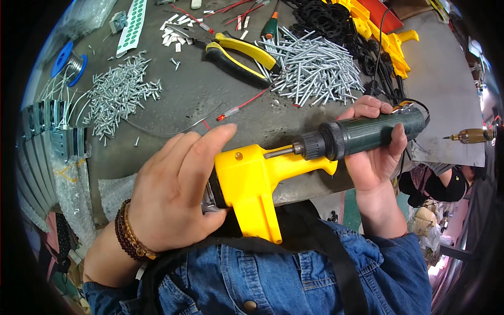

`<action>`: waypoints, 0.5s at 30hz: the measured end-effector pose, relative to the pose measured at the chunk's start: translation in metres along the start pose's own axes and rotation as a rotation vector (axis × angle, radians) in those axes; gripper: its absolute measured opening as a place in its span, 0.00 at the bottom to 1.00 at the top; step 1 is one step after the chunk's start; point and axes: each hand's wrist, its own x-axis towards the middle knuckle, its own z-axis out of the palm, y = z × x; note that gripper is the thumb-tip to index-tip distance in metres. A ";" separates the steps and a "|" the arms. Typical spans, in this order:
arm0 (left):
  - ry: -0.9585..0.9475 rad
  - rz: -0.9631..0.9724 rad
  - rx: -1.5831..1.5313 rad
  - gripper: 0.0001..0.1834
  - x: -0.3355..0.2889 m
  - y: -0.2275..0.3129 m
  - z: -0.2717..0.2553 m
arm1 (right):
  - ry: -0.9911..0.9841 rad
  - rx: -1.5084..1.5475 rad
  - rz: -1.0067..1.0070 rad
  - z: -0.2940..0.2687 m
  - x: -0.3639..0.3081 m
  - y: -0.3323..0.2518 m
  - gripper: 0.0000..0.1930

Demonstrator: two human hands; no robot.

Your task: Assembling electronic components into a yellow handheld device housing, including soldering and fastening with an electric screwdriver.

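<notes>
A yellow plastic tool housing (244,176) lies sideways in front of my body. My left hand (170,181) is wrapped round its left end, where a dark and metallic part shows between thumb and fingers. My right hand (370,163) grips a dark green electric screwdriver (378,132), held almost level. Its metal bit (278,152) points left and reaches the upper right side of the housing, above the housing's arm. The bit's tip is hidden there, so I cannot tell whether it touches a screw. A cord runs from the screwdriver's back end.
Long screws (317,68) are heaped beyond my right hand, short screws (121,89) at left. Yellow-black pliers (236,55) and a red wire (231,112) lie between. A wire spool (68,63) stands far left; more yellow housings (396,47) sit back right. A brass-coloured driver (470,136) shows at right.
</notes>
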 end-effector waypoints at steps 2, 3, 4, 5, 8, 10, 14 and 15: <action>-0.009 -0.013 0.000 0.50 -0.002 0.001 -0.001 | 0.011 -0.002 0.001 0.001 -0.002 0.000 0.16; -0.022 -0.025 0.002 0.51 -0.003 0.002 -0.002 | 0.010 -0.007 0.003 0.001 -0.002 0.001 0.16; -0.020 -0.028 0.002 0.51 -0.003 0.001 -0.002 | 0.009 -0.002 0.003 0.001 -0.001 0.002 0.16; -0.025 -0.022 -0.019 0.51 -0.003 -0.001 -0.003 | 0.009 0.002 0.003 0.001 0.000 0.002 0.17; -0.021 -0.024 -0.096 0.52 -0.003 -0.002 -0.004 | 0.027 0.005 -0.002 0.002 -0.001 0.002 0.17; -0.011 -0.034 -0.149 0.53 -0.003 -0.002 -0.007 | 0.032 -0.003 -0.003 0.004 -0.001 0.002 0.17; -0.026 -0.040 -0.215 0.53 -0.004 -0.005 -0.009 | 0.057 -0.001 -0.012 0.007 -0.002 0.004 0.18; -0.028 -0.022 -0.195 0.53 -0.004 -0.006 -0.009 | 0.054 -0.003 -0.008 0.007 -0.002 0.005 0.18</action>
